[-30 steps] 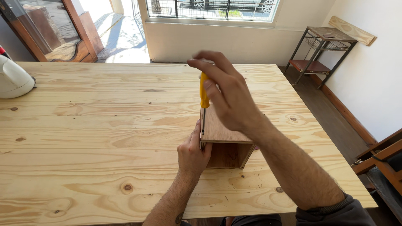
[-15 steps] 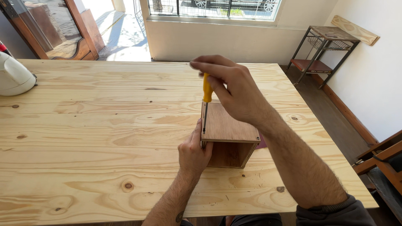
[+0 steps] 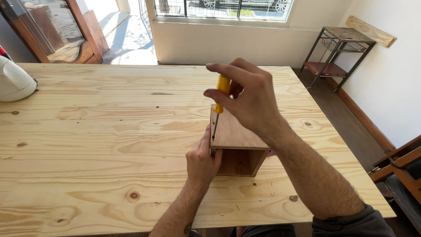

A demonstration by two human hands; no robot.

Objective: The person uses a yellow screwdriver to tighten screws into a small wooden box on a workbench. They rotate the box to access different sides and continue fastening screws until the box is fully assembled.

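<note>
A small brown plywood box [image 3: 239, 140] stands on the pine table [image 3: 96, 131], its open side facing me. My left hand [image 3: 203, 159] presses against the box's left wall and steadies it. Above it, my right hand [image 3: 245, 97] grips the yellow handle of a screwdriver [image 3: 220, 97]. The tool stands nearly upright, its thin shaft pointing down to the left edge of the box's top panel. Part of the handle is hidden by my fingers.
A white kettle [image 3: 13, 81] sits at the table's far left edge. Beyond the table are a wooden door frame [image 3: 66, 30], a window, and a metal shelf rack [image 3: 337, 55] at the right wall. A dark wooden chair [image 3: 401, 169] stands at the right.
My right hand has turned on the screwdriver handle, the fingers shifting their grip. The left hand and the box have kept their place.
</note>
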